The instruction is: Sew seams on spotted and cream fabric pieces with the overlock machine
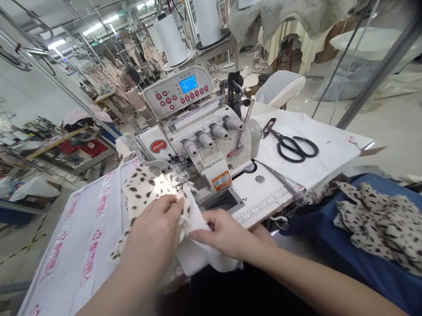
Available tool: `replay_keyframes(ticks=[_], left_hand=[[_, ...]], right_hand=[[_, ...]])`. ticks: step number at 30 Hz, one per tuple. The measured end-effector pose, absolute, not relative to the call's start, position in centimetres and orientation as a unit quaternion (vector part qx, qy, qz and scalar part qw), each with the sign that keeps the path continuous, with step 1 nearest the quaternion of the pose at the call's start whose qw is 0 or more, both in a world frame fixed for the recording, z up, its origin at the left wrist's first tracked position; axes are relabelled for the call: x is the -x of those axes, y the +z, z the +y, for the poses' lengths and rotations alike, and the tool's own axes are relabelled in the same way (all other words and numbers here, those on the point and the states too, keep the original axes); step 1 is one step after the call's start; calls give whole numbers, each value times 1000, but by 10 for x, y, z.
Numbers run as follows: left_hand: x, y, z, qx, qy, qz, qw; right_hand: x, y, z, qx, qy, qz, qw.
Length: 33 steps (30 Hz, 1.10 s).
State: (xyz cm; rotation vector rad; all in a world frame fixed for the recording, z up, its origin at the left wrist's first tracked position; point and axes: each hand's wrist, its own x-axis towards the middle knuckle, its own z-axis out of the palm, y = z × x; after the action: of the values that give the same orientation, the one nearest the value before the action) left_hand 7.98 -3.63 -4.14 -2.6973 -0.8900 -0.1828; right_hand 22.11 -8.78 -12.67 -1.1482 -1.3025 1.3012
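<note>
A white overlock sewing machine (203,144) with a lit blue display stands in front of me. Spotted cream fabric (142,190) lies under its lamp and presser foot area. My left hand (158,227) rests on this fabric just before the needle, fingers bent and pressed onto its edge. My right hand (224,233) pinches a white fabric piece (198,253) between thumb and fingers, to the right of my left hand. The white piece hangs over the table's front edge and meets the spotted fabric near the needle. The left fingertips are partly hidden.
Black-handled scissors (295,146) lie on white cloth (316,133) right of the machine. A spotted fabric heap (388,229) rests on blue cloth (317,228) at the right. White thread cones (172,39) stand behind the machine. A metal pole (379,64) slants at the right.
</note>
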Motion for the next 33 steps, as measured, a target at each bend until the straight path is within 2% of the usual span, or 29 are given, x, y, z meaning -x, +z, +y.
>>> replay_keyframes(ticks=[7,12,17,23,26,33], left_hand=[[-81,-62,-53,933,-147,-281,173],[-85,-51,-35,946,-122,-275,121],[-94,-46,-37,944,-88,-272,164],[-72,-88,-81,873,-227,-389,188],[-48,-99,-83,866,-234,-408,168],[-39,-47,-70,914,-193,-343,99]], right_hand=[[-217,-137,-101,476,541,-527,451],[-219,-134,-90,487,506,-538,467],[-222,-129,-76,475,479,-560,481],[-226,-130,-81,472,510,-548,466],[-226,-130,-87,473,532,-535,454],[-195,-127,-90,397,648,-461,458]])
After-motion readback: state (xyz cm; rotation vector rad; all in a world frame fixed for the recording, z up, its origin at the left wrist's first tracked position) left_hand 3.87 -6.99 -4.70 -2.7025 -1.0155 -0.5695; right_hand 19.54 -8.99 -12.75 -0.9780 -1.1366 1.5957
